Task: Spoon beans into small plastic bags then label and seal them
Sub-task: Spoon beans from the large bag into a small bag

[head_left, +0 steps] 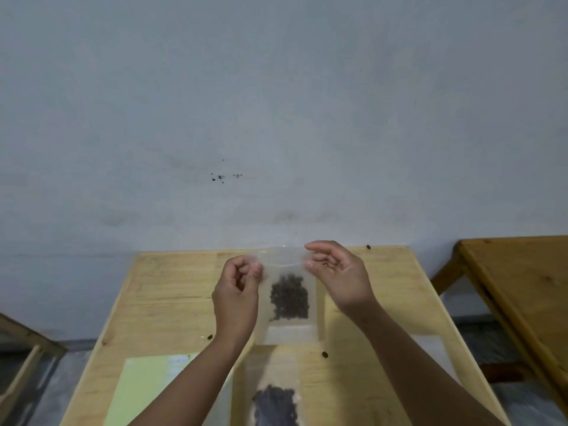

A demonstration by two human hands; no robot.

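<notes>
Two hands' grip pinches bag (289, 298) top corners; beans (289, 301) hang below.

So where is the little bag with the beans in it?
In the head view, the bag with dark beans is held up in the middle, above the light wooden table, pinched at its top corners between the left hand and the right hand.

A pale wooden surface (172, 290) stands against a grey wall. On it near the front edge lie a light green sheet (144, 392) at the left and a clear bag of dark beans (275, 404) at the middle. Loose beans (324, 354) lie scattered, one at the far right corner.
</notes>
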